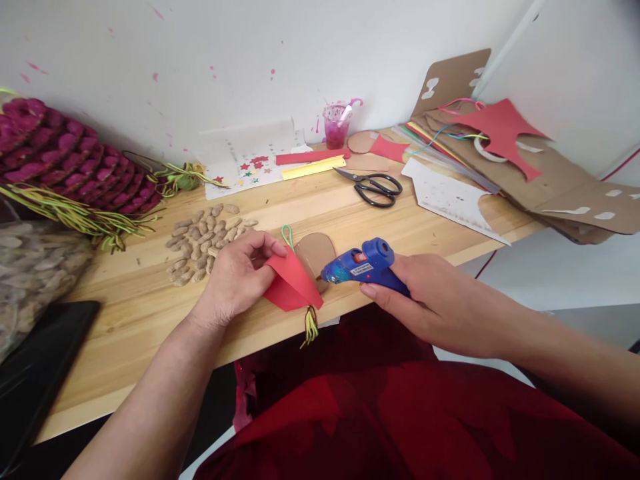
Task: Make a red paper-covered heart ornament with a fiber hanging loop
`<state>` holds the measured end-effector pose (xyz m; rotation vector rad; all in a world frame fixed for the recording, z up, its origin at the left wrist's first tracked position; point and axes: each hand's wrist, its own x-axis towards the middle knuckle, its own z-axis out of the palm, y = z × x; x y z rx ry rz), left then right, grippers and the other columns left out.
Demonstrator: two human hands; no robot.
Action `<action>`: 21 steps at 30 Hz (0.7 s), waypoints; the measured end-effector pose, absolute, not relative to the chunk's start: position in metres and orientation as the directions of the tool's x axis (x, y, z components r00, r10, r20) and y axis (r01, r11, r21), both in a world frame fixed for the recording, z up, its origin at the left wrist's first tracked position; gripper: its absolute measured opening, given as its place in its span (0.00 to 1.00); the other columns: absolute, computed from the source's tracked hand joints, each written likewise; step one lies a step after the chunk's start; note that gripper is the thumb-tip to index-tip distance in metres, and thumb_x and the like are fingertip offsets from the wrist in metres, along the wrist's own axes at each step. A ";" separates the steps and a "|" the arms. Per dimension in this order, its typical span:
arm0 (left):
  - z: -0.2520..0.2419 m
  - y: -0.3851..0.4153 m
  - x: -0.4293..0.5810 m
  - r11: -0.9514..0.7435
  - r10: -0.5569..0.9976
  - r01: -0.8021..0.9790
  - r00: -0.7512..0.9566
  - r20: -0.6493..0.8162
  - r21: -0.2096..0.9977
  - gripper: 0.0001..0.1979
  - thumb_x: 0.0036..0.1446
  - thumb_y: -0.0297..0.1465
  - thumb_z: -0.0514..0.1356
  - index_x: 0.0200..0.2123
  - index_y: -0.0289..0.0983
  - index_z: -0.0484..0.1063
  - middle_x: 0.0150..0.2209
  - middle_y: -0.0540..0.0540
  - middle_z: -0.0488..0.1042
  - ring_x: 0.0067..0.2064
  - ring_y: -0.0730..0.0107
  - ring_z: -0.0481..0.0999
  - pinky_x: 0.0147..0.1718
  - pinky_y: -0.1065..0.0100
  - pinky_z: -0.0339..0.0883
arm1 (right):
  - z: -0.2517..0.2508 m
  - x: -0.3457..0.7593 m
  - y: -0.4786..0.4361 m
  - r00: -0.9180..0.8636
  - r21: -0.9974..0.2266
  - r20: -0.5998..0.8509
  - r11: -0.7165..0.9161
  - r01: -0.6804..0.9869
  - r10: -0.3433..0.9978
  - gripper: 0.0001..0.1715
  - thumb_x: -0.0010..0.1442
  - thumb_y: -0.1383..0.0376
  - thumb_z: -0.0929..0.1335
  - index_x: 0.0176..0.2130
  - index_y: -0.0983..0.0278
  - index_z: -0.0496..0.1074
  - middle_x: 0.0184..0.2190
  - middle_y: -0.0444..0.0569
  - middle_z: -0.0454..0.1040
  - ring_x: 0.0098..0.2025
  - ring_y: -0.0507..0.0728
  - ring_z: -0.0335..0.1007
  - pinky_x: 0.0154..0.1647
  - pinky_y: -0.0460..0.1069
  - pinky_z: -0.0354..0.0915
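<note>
My left hand (243, 270) pinches a piece of red paper (293, 280), which is lifted and folded back near the table's front edge. A green cord loop (287, 235) shows at its top, and a yellow and dark tassel (311, 327) hangs from its lower corner. Partly behind the paper lies a rounded cardboard piece (316, 253). In my right hand (435, 300) is a blue hot glue gun (370, 263), its nozzle pointing left, close to the paper's right side. Whether the nozzle touches the paper I cannot tell.
Loose peanuts (205, 240) lie left of my left hand. Black-handled scissors (373, 187) rest behind the glue gun. Further back are a cup of pink liquid (336, 125), paper strips (314, 168) and cardboard (585, 200). A pink layered craft (70, 150) and a bag (35, 273) stand at left.
</note>
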<state>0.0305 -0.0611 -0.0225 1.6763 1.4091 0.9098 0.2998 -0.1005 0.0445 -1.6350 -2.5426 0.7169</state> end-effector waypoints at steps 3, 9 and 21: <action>-0.022 -0.062 0.031 -0.105 0.990 0.453 0.136 0.048 0.885 0.11 0.41 0.24 0.57 0.31 0.38 0.73 0.31 0.49 0.75 0.32 0.69 0.74 0.33 0.68 0.70 | 0.044 0.303 -0.106 -0.441 -0.406 -0.219 0.330 0.852 0.870 0.22 0.69 0.50 0.59 0.34 0.63 0.68 0.26 0.50 0.73 0.24 0.55 0.62 0.26 0.50 0.53; -0.024 -0.062 0.031 -0.101 0.990 0.442 0.135 0.045 0.891 0.10 0.42 0.25 0.58 0.31 0.38 0.73 0.32 0.48 0.76 0.33 0.68 0.74 0.33 0.68 0.70 | 0.043 0.308 -0.111 -0.446 -0.450 -0.232 0.311 0.837 0.865 0.21 0.69 0.51 0.60 0.33 0.62 0.68 0.26 0.49 0.73 0.24 0.55 0.64 0.27 0.49 0.55; -0.024 -0.067 0.040 -0.116 0.993 0.537 0.056 0.103 0.835 0.10 0.48 0.27 0.60 0.37 0.38 0.73 0.33 0.49 0.74 0.34 0.70 0.74 0.34 0.68 0.70 | 0.045 0.312 -0.113 -0.452 -0.485 -0.231 0.300 0.821 0.862 0.19 0.68 0.52 0.61 0.33 0.62 0.68 0.28 0.49 0.74 0.26 0.56 0.66 0.28 0.50 0.56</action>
